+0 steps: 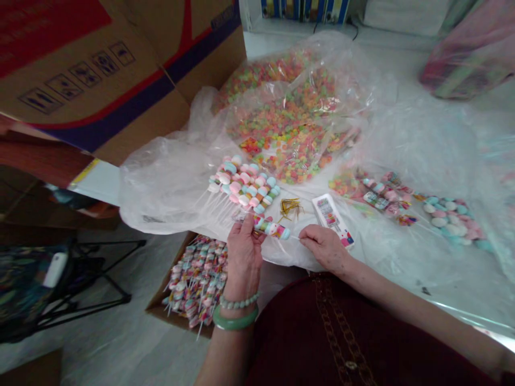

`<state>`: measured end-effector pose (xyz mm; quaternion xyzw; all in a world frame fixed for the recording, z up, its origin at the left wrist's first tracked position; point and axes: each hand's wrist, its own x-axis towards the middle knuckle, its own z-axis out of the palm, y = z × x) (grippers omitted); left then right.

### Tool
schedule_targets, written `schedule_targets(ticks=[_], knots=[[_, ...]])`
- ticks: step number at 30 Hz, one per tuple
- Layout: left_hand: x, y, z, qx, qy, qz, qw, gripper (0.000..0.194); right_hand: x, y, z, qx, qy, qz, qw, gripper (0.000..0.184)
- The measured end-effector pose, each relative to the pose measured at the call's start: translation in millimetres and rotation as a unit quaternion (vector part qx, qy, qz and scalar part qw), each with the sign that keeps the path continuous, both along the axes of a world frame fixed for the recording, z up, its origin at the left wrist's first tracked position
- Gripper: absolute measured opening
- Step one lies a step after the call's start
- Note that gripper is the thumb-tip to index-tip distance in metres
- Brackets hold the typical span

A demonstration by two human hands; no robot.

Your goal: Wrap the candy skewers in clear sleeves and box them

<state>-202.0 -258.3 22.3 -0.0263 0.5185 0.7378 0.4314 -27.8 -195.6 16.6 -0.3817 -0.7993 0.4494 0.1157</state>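
Between my two hands a marshmallow skewer (278, 230) lies roughly level, in what looks like a clear printed wrapper. My left hand (244, 241) is closed on its candy end, the fingers partly hidden. My right hand (324, 246) pinches the white stick at the other end. Just beyond my left hand, bare marshmallow skewers (249, 185) in pink, white and blue lie side by side, sticks towards the lower left. Gold twist ties (290, 208) sit in a small heap past the held skewer. A stack of printed bags or cards (333, 221) lies beside my right hand.
A large clear bag of colourful gummy candies (285, 118) covers the table's back. A big carton (120, 69) stands at left. Below the table edge, a box (156, 308) holds many wrapped skewers. More skewers (386, 193) and loose marshmallows (454, 220) lie at right.
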Motion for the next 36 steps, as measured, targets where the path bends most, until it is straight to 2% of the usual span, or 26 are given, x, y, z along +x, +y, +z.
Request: schedule_targets(ticks=[4, 10, 16, 19, 21, 23, 26, 28, 31, 36], knots=[[-1, -4, 2.4, -0.022, -0.004, -0.011, 1.0, 0.022, 1, -1, -2.4, 0.023, -0.012, 0.015, 1.0, 0.011], [-2, -7, 0.6, -0.038, -0.027, -0.083, 0.995, 0.024, 8, 2, -4.0, 0.056, -0.001, 0.026, 0.998, 0.011], [-7, -9, -1.3, -0.094, 0.038, -0.115, 0.988, 0.026, 10, 2, -4.8, 0.063, 0.019, 0.065, 0.996, 0.013], [-4, -8, -0.7, -0.106, 0.061, -0.124, 0.985, 0.028, 6, -1, -4.6, 0.06, 0.023, 0.058, 0.996, 0.013], [-3, -7, -0.8, -0.1, 0.059, -0.133, 0.984, 0.03, 2, -3, -3.6, 0.021, 0.034, 0.032, 0.999, 0.013], [-2, -6, -1.4, -0.08, 0.027, -0.145, 0.986, 0.036, -1, -4, -2.3, -0.065, 0.05, -0.007, 0.997, 0.012], [2, -4, -1.8, -0.017, -0.052, -0.14, 0.989, 0.041, -4, -5, -1.3, -0.22, 0.065, -0.069, 0.971, 0.013], [9, -3, -1.2, 0.029, -0.081, -0.129, 0.988, 0.034, -6, -6, -0.6, -0.277, 0.069, -0.098, 0.953, 0.014], [21, -2, 0.3, 0.052, -0.09, -0.113, 0.988, 0.023, -8, -7, 2.5, -0.313, 0.087, -0.103, 0.94, 0.014], [20, 3, 0.7, 0.022, -0.094, -0.081, 0.992, 0.017, -10, -11, 7.5, -0.417, 0.082, -0.053, 0.904, 0.017]])
